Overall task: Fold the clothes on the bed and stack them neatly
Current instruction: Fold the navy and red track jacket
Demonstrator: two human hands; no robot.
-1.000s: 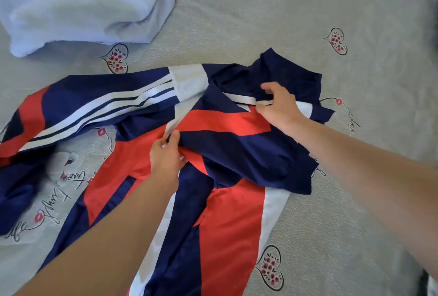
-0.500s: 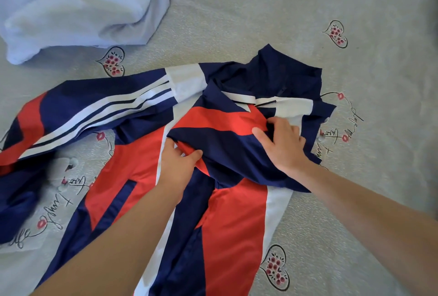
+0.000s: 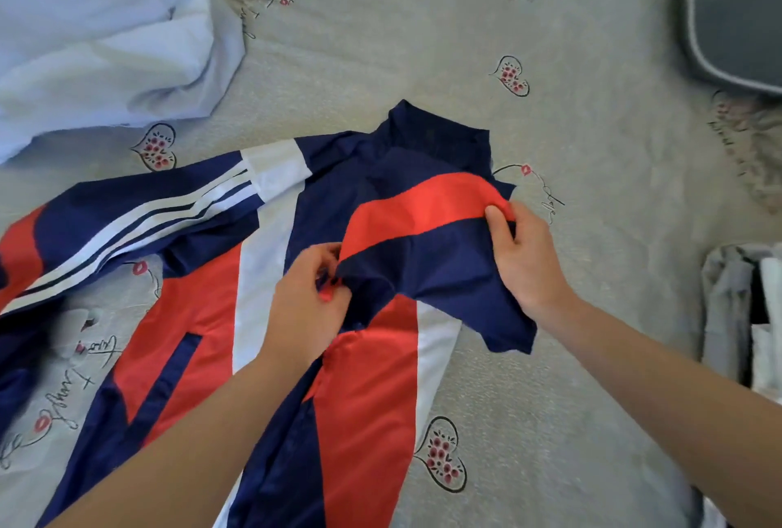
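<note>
- Navy, red and white slippery-looking fabric: the track jacket (image 3: 271, 316) is lying front-up on the bed (image 3: 571, 316), collar pointing away from the person, its body running back between the two forearms.
- The left hand (image 3: 307, 303) is pinching a bunched edge of the folded-in sleeve (image 3: 423, 248) at the middle of the chest; its grip is closed on cloth, thumb against curled fingers.
- The right hand (image 3: 527, 261) is gripping the same sleeve at its outer edge, thumb on the red band, fingers underneath it. The sleeve is sagging between the two grips, slightly lifted off the jacket body.
- The other sleeve, with white stripes, is sprawling well out to the left of the left grip, not yet folded in.
- Judged step: the person is laying the right-side sleeve flat across the chest. To do it well, both grips should be drawing the cloth taut before lowering, so the red band is lying straight rather than puckered.
- The fabric looks smooth and likely to slide, so pressing it down with flat palms after release seems wise.
- The loose navy corner hanging just below the right grip is needing tucking inward, otherwise the outline is staying ragged.
- A pale blue garment (image 3: 101, 37) is lying crumpled far beyond the left grip, unfolded.
</note>
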